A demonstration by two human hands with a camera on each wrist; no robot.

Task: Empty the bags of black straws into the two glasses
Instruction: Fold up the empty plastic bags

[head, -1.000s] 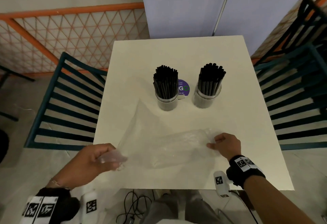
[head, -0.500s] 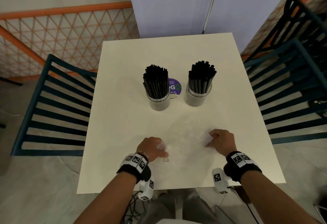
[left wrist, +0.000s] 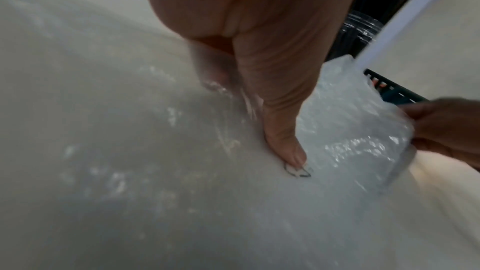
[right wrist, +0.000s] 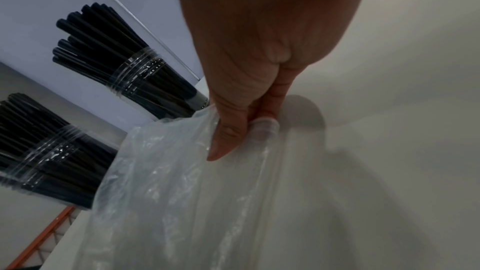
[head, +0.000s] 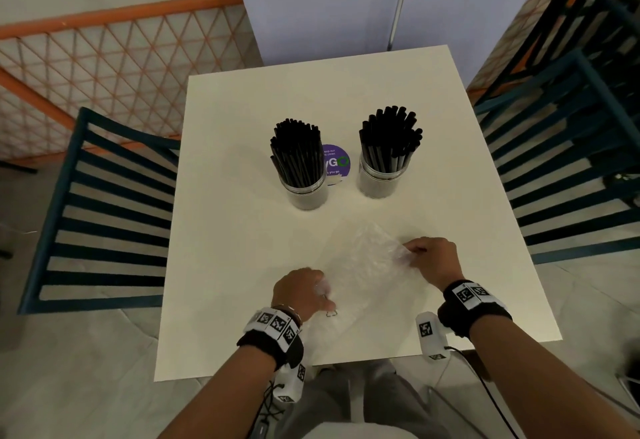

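Two clear glasses stand mid-table, the left glass (head: 306, 192) and the right glass (head: 380, 182), each packed with upright black straws (head: 296, 151). A crumpled clear plastic bag (head: 360, 265) lies flat on the near part of the white table (head: 242, 248), with no straws showing inside. My left hand (head: 301, 291) grips the bag's near-left end, thumb pressed down on the plastic (left wrist: 291, 151). My right hand (head: 433, 258) pinches the bag's right edge between thumb and fingers (right wrist: 228, 137). Both glasses of straws (right wrist: 124, 73) show in the right wrist view.
A round purple sticker (head: 336, 163) lies between the glasses. Dark teal slatted chairs stand at the left (head: 104, 213) and right (head: 568, 168) of the table. An orange lattice fence (head: 104, 75) runs behind. A cable (head: 485, 379) hangs from my right wrist.
My left hand came in from off the table's left edge to the near middle, drawing the spread bag together into a smaller crumpled patch. The right hand stays on the bag's right edge.
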